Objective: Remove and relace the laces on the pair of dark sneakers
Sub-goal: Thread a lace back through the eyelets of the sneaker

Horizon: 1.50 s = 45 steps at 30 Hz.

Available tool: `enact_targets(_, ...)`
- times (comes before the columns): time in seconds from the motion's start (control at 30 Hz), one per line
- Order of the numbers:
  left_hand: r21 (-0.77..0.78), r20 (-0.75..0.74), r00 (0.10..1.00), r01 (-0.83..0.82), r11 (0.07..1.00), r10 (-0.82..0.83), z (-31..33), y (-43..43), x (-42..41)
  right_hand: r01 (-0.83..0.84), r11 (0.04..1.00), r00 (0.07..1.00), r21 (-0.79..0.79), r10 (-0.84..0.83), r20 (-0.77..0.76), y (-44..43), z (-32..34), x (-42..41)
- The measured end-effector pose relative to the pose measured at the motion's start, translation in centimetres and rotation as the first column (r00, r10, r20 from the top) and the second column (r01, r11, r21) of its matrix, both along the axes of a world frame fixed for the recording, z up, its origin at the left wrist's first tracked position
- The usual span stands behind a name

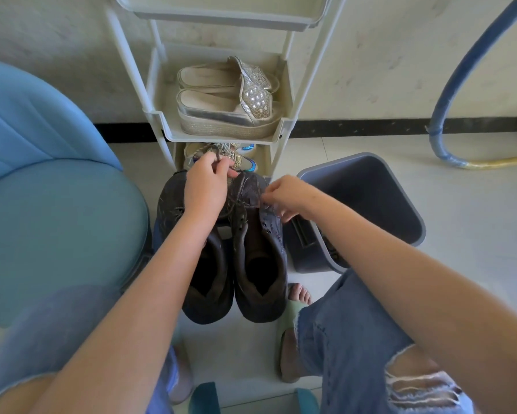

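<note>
I have both dark sneakers on the floor between my feet, side by side and touching, long axes running straight away from me, toes toward the shoe rack (pixel 161 127). The work is on the right sneaker (pixel 260 264). My left hand (pixel 206 186) is out past its toe end, fingers curled round a dark lace (pixel 239 189) and drawing it up and away. My right hand (pixel 287 198) sits on the outer side of the same shoe, fingertips pinched tight at the eyelet flap; whether it holds the lace or only the flap edge, I cannot tell. So the lace runs from the eyelets forward to the left hand, and the right hand is the nearer one to the holes. I judge the next pull should follow the shoe's length. The left sneaker (pixel 209 282) lies mostly under my left forearm, so I cannot read its lacing.

The rack's middle shelf holds a pair of pale platform sandals (pixel 227 112); the shelf below holds a glittery shoe (pixel 245 162), partly hidden. A grey bin (pixel 406 216) stands just right of the sneakers, contents unclear
</note>
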<state>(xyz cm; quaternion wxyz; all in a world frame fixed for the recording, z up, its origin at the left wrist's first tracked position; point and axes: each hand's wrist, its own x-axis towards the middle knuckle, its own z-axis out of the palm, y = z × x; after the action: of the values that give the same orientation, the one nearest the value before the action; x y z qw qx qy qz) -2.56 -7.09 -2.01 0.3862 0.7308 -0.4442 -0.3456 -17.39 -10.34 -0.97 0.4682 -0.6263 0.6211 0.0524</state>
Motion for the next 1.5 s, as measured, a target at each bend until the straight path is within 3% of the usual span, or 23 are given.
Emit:
enact_targets(0.03, -0.009, 0.007, 1.0, -0.003, 1.0, 0.003, 0.1, -0.1, 0.1, 0.055, 0.994, 0.998, -0.096, -0.051, 0.045, -0.5, 0.1, -0.3)
enact_targets(0.1, -0.027, 0.039, 0.999, 0.0, 1.0, 0.001, 0.5, -0.1, 0.3, 0.298, 0.933, 0.928, -0.201, -0.234, 0.288, -1.4, 0.4, -0.6)
enact_targets(0.17, 0.008, 0.101, 0.994, 0.042, 0.999, -0.043, 0.9, -0.1, 0.5, 0.506, 0.857, 0.722, -0.095, -0.361, 0.59, -2.2, 0.9, -0.6)
enact_targets(0.23, 0.09, 0.157, 0.982, 0.087, 0.992, -0.1, 1.1, 0.0, 0.6, 0.567, 0.824, 0.544, 0.016, -0.389, 0.744, -2.7, 1.3, -0.6)
enact_targets(0.3, 0.054, 0.209, 0.977, 0.034, 0.998, -0.045, 1.3, 0.1, 0.5, 0.548, 0.836, 0.537, -0.024, -0.33, 0.777, -2.8, 1.6, -0.5)
enact_targets(0.37, -0.125, 0.216, 0.973, -0.054, 0.991, 0.08, 2.3, 0.1, 0.2, 0.504, 0.843, 0.661, -0.191, -0.234, 0.713, -2.6, 1.7, -0.3)
enact_targets(0.4, -0.19, 0.131, 0.988, -0.059, 0.98, 0.085, 2.7, -0.1, 0.1, 0.469, 0.844, 0.724, -0.259, -0.2, 0.66, -2.5, 1.5, -0.3)
enact_targets(0.47, -0.167, -0.094, 0.995, 0.001, 0.986, -0.016, 3.6, -0.4, -0.4, 0.361, 0.863, 0.839, -0.354, -0.134, 0.527, -2.2, 1.0, -0.4)
enact_targets(0.5, -0.124, -0.131, 0.989, 0.05, 0.991, -0.067, 3.7, -0.4, -0.6, 0.284, 0.872, 0.891, -0.397, -0.088, 0.445, -2.0, 0.7, -0.4)
enact_targets(0.57, -0.078, 0.01, 0.996, 0.088, 0.993, -0.088, 3.4, -0.1, -1.0, 0.165, 0.869, 0.949, -0.467, -0.011, 0.316, -1.5, 0.4, -0.1)
enact_targets(0.63, -0.078, 0.185, 0.982, 0.047, 0.996, -0.032, 3.1, 0.1, -0.8, 0.168, 0.839, 0.955, -0.517, -0.008, 0.297, -1.2, 0.7, 0.5)
enact_targets(0.67, -0.077, 0.19, 0.982, 0.035, 0.996, -0.02, 3.1, 0.1, -0.7, 0.191, 0.832, 0.944, -0.52, -0.011, 0.328, -1.0, 0.9, 0.7)
enact_targets(0.83, -0.023, 0.07, 0.997, 0.02, 1.0, -0.018, 2.8, -0.6, -0.4, 0.131, 0.907, 0.898, -0.4, 0.062, 0.436, -0.6, 0.8, 1.4)
enact_targets(0.93, -0.144, 0.078, 0.995, 0.076, 0.987, -0.065, 2.3, -0.5, -0.3, 0.051, 0.94, 0.905, -0.336, 0.099, 0.415, -0.6, 0.5, 1.5)
enact_targets(1.0, -0.201, -0.009, 0.998, 0.061, 0.978, -0.064, 2.4, -0.6, -0.5, 0.031, 0.961, 0.902, -0.276, 0.092, 0.421, -0.6, 0.6, 1.6)
enact_targets(1.07, -0.223, -0.205, 0.975, 0.043, 0.974, -0.09, 2.8, -0.4, -1.0, 0.001, 0.97, 0.931, -0.245, 0.088, 0.354, -0.7, 0.7, 1.2)
enact_targets(1.13, -0.196, -0.316, 0.942, 0.047, 0.979, -0.109, 3.1, -0.5, -1.1, -0.065, 0.979, 0.984, -0.196, 0.096, 0.153, -0.7, 0.7, 0.5)
enact_targets(1.27, -0.177, -0.125, 0.982, 0.121, 0.977, -0.144, 2.6, -0.7, -0.3, 0.059, 0.991, 0.997, 0.118, -0.052, -0.061, 0.1, 1.1, -0.4)
enact_targets(1.4, -0.163, 0.017, 0.986, 0.164, 0.973, -0.164, 2.4, -0.3, -0.4, -0.092, 0.964, 0.982, 0.25, 0.129, -0.135, 0.6, 0.6, -0.2)
enact_targets(1.5, -0.126, 0.097, 0.976, 0.205, 0.971, -0.193, 2.0, -0.2, -0.4, -0.196, 0.965, 0.955, 0.176, 0.229, -0.189, 1.4, -0.2, 0.6)
